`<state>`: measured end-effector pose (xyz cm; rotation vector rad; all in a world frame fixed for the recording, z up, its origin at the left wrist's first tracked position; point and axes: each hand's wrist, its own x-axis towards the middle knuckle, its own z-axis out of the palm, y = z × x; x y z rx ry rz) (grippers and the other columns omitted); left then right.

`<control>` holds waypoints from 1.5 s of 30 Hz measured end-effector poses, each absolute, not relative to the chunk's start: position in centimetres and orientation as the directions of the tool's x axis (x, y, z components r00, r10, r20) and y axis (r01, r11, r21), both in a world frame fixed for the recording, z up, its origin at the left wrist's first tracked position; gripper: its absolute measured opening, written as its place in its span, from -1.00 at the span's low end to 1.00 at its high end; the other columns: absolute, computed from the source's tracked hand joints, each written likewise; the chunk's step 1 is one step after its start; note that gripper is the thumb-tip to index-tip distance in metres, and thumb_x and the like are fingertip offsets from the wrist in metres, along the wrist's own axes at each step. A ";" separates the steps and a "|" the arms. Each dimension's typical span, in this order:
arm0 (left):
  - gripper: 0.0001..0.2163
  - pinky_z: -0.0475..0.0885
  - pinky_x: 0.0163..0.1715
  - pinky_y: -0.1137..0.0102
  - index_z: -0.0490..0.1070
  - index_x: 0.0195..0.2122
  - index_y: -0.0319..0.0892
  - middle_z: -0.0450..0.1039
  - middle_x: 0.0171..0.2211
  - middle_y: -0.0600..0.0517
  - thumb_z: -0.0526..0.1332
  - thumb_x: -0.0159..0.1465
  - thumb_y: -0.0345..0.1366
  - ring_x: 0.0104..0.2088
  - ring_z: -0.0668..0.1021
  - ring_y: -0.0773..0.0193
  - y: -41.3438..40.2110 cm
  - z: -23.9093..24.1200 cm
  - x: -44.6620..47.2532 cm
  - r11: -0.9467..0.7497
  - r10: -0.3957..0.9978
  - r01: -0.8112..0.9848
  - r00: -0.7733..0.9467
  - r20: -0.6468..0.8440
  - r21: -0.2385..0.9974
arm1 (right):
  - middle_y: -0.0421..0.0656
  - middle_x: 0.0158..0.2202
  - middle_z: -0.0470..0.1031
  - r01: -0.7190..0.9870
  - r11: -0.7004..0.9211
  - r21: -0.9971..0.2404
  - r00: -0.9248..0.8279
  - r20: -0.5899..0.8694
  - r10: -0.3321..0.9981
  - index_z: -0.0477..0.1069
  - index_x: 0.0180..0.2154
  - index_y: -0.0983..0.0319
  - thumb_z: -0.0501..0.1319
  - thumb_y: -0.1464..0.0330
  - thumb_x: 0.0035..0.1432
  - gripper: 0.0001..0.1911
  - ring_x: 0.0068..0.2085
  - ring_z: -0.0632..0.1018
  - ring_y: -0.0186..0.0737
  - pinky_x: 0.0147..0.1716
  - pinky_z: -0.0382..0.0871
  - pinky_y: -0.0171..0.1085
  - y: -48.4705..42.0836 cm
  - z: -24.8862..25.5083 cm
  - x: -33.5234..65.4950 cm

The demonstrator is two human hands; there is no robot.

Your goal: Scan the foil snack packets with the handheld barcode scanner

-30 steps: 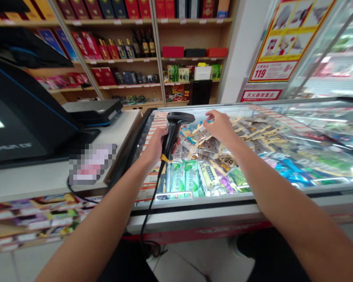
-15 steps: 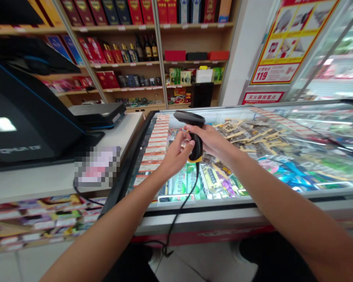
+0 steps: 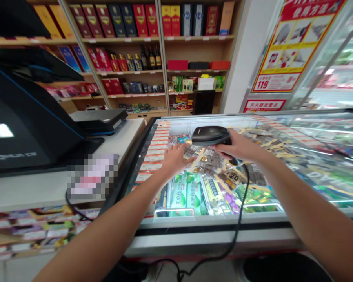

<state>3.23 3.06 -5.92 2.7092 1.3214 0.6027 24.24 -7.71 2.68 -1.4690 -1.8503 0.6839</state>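
Observation:
My right hand (image 3: 239, 147) grips the handle of a black corded barcode scanner (image 3: 210, 135), whose head points left over the glass lid of a chest freezer (image 3: 211, 225). Its black cable (image 3: 241, 219) hangs down over the freezer's front edge. My left hand (image 3: 174, 158) rests on the glass just left of the scanner, fingers stretched out and holding nothing. Under the glass lie several packaged frozen snacks (image 3: 191, 188) in green, brown and yellow wrappers.
A black point-of-sale terminal (image 3: 20, 125) stands on the white counter (image 3: 47, 184) at left, with a flat black device (image 3: 98, 117) behind it. Wooden shelves (image 3: 164, 70) of boxed goods and bottles fill the back wall. A glass-door cooler (image 3: 335, 66) stands at right.
The scanner passed from my left hand to my right hand. My right hand then carried it rightward and lower over the glass, while my left hand opened and settled on the lid.

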 end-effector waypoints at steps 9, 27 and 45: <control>-0.44 0.38 0.10 0.12 0.32 0.21 -0.16 0.47 0.10 -0.17 0.33 0.17 -0.27 0.11 0.48 -0.05 4.9 -4.2 -0.8 -0.821 0.563 0.514 0.803 0.197 0.249 | -0.21 -0.43 0.59 0.792 0.398 -0.463 -0.397 0.106 0.912 0.50 -0.36 0.16 0.29 0.29 0.04 -0.90 -0.41 0.55 -0.19 -0.40 0.38 -0.26 -8.8 1.2 24.4; -0.29 0.27 0.23 0.14 0.26 0.30 -0.18 0.43 0.15 -0.15 0.36 0.07 -0.36 0.20 0.35 -0.05 3.9 -2.0 -1.8 -0.930 0.366 0.354 0.876 0.314 0.096 | -0.19 -0.46 0.58 0.807 0.444 -0.390 -0.403 0.186 0.896 0.50 -0.42 0.12 0.30 0.25 0.01 -0.90 -0.45 0.52 -0.20 -0.40 0.33 -0.23 -8.9 0.4 23.2; -0.59 0.28 0.17 -0.04 0.52 -0.02 -0.18 0.45 0.10 -0.17 0.16 0.35 0.05 0.17 0.38 -0.11 0.2 -4.6 1.8 -0.746 0.655 0.590 0.734 0.181 0.309 | -0.14 -0.49 0.53 0.895 0.289 -0.340 -0.127 0.427 0.895 0.49 -0.39 0.23 0.27 0.22 -0.03 -0.79 -0.46 0.49 -0.16 -0.44 0.30 -0.21 -8.2 1.1 25.6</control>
